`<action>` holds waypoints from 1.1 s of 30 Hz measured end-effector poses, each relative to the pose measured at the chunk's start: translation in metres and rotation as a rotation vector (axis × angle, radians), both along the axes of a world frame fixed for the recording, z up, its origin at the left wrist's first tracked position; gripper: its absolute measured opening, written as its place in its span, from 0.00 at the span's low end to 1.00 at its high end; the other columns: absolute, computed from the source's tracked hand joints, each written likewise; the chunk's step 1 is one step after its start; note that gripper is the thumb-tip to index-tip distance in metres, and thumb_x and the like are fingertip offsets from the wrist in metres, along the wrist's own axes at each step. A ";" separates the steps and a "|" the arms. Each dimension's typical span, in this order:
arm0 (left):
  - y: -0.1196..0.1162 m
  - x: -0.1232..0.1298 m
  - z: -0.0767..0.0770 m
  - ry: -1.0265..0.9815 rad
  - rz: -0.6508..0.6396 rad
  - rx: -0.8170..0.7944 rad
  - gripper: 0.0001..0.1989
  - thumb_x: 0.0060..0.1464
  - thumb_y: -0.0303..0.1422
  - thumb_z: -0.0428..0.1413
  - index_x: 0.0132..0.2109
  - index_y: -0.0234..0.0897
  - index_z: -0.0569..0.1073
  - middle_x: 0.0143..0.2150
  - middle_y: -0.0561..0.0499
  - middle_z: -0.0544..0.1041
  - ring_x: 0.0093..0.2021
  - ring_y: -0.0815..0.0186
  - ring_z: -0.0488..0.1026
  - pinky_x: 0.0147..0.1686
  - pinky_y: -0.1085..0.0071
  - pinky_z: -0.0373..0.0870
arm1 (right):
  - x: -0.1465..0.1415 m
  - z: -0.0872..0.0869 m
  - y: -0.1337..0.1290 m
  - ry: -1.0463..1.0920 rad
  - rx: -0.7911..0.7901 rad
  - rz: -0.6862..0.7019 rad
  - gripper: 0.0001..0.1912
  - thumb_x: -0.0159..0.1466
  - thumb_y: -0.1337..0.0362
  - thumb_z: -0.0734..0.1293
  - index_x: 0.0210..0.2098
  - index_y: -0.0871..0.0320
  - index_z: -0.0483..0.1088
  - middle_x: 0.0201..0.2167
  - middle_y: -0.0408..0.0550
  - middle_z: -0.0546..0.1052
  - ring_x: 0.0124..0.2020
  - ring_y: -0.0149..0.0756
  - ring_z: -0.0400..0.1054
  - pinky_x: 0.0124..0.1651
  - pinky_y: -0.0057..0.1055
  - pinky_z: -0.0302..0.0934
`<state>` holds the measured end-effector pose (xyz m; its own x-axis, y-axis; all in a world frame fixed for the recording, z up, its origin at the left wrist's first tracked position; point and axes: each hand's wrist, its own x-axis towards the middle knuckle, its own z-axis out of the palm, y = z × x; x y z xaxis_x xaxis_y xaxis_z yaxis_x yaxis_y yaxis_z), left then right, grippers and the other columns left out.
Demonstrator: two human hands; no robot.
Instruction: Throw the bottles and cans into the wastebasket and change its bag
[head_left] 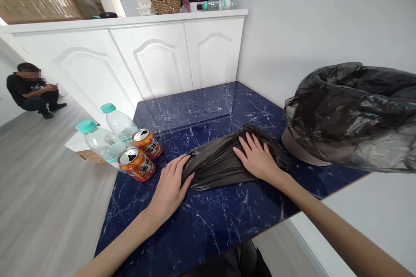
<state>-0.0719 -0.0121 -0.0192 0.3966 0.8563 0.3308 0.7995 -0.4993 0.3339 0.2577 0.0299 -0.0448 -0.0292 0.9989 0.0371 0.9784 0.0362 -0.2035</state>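
A black plastic bag (217, 160), pressed into a long creased strip, lies across the blue marbled table (208, 220). My left hand (170, 184) rests on its left end, fingers stretched out and thumb apart, the tips touching the plastic. Flat on the bag's right part, my right hand (258, 158) has its fingers spread. Bunched, crinkled plastic shows beyond and beside the right hand. Left of my left hand stand two orange drink cans, a near can (136, 163) and a far can (147, 143), both with opened tops.
Two clear bottles with teal caps, a near bottle (102, 140) and a far bottle (120, 121), stand behind the cans. A bin (300, 149) lined with black plastic (344, 117) is at the right. White cabinets (159, 60) rise behind; a person (32, 88) squats at far left.
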 end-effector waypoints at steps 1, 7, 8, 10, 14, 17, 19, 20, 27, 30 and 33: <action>0.000 -0.001 0.000 -0.005 0.005 -0.009 0.24 0.76 0.40 0.51 0.73 0.46 0.60 0.71 0.41 0.71 0.70 0.48 0.69 0.67 0.47 0.68 | 0.006 -0.001 0.002 0.004 -0.006 0.002 0.42 0.80 0.41 0.45 0.82 0.59 0.52 0.83 0.58 0.47 0.83 0.59 0.41 0.79 0.65 0.45; -0.002 0.002 0.017 -0.173 0.133 -0.240 0.28 0.71 0.45 0.54 0.70 0.39 0.60 0.51 0.42 0.80 0.50 0.49 0.80 0.52 0.50 0.75 | 0.018 0.004 0.009 0.034 -0.017 0.049 0.39 0.80 0.44 0.48 0.82 0.58 0.52 0.83 0.55 0.47 0.84 0.53 0.39 0.81 0.59 0.42; -0.004 0.003 0.024 -0.212 0.130 -0.315 0.28 0.71 0.46 0.53 0.69 0.39 0.59 0.48 0.44 0.81 0.46 0.51 0.81 0.49 0.52 0.76 | 0.016 0.008 0.004 0.036 -0.015 0.045 0.39 0.80 0.44 0.49 0.82 0.60 0.52 0.83 0.58 0.47 0.84 0.55 0.38 0.81 0.60 0.41; -0.014 0.005 0.039 -0.271 0.109 -0.436 0.27 0.72 0.46 0.51 0.70 0.40 0.57 0.46 0.47 0.82 0.45 0.53 0.82 0.46 0.56 0.76 | 0.007 0.021 -0.014 0.050 0.009 0.055 0.41 0.80 0.44 0.51 0.82 0.64 0.49 0.83 0.63 0.45 0.84 0.61 0.32 0.81 0.64 0.38; -0.049 0.013 0.073 -0.356 0.051 -0.527 0.26 0.72 0.47 0.52 0.70 0.46 0.56 0.44 0.50 0.81 0.48 0.55 0.82 0.47 0.59 0.78 | -0.024 0.051 -0.083 0.263 0.049 0.487 0.57 0.71 0.34 0.65 0.84 0.52 0.34 0.84 0.53 0.38 0.84 0.59 0.26 0.82 0.67 0.30; -0.076 0.023 0.094 -0.413 -0.108 -0.490 0.27 0.73 0.45 0.54 0.72 0.52 0.54 0.43 0.53 0.80 0.48 0.59 0.82 0.51 0.61 0.80 | -0.048 0.067 -0.128 0.501 -0.024 0.654 0.67 0.65 0.48 0.77 0.84 0.50 0.29 0.84 0.53 0.40 0.84 0.59 0.31 0.82 0.66 0.38; -0.086 0.029 0.103 -0.402 -0.279 -0.379 0.35 0.70 0.45 0.58 0.75 0.55 0.51 0.49 0.51 0.80 0.52 0.58 0.81 0.56 0.60 0.80 | -0.059 0.074 -0.142 0.723 -0.068 0.622 0.58 0.69 0.59 0.73 0.84 0.51 0.33 0.83 0.55 0.47 0.84 0.55 0.40 0.81 0.64 0.43; -0.088 0.032 0.106 -0.382 -0.361 -0.298 0.39 0.67 0.46 0.61 0.76 0.54 0.50 0.54 0.48 0.79 0.57 0.56 0.80 0.59 0.58 0.78 | -0.062 0.077 -0.144 0.850 -0.112 0.581 0.51 0.71 0.60 0.69 0.84 0.51 0.38 0.82 0.55 0.52 0.82 0.53 0.46 0.81 0.62 0.46; -0.062 0.056 0.096 0.157 -0.563 0.157 0.37 0.67 0.41 0.62 0.77 0.40 0.59 0.83 0.41 0.54 0.82 0.43 0.46 0.78 0.41 0.52 | -0.043 0.080 -0.119 1.492 -0.560 -0.007 0.36 0.70 0.38 0.69 0.70 0.49 0.73 0.68 0.54 0.77 0.73 0.58 0.67 0.75 0.63 0.59; -0.042 0.064 0.075 0.356 -0.564 0.167 0.36 0.74 0.48 0.56 0.79 0.39 0.57 0.84 0.45 0.51 0.84 0.44 0.43 0.78 0.42 0.51 | -0.027 0.069 -0.098 1.567 -0.499 -0.064 0.37 0.68 0.44 0.73 0.72 0.50 0.70 0.68 0.55 0.77 0.70 0.56 0.70 0.74 0.57 0.61; -0.023 0.069 0.053 0.412 -0.501 0.169 0.36 0.76 0.51 0.49 0.81 0.39 0.56 0.84 0.47 0.51 0.84 0.44 0.44 0.79 0.41 0.49 | -0.014 0.059 -0.079 1.408 -0.303 -0.068 0.44 0.69 0.51 0.72 0.80 0.49 0.56 0.73 0.55 0.71 0.72 0.51 0.68 0.76 0.54 0.61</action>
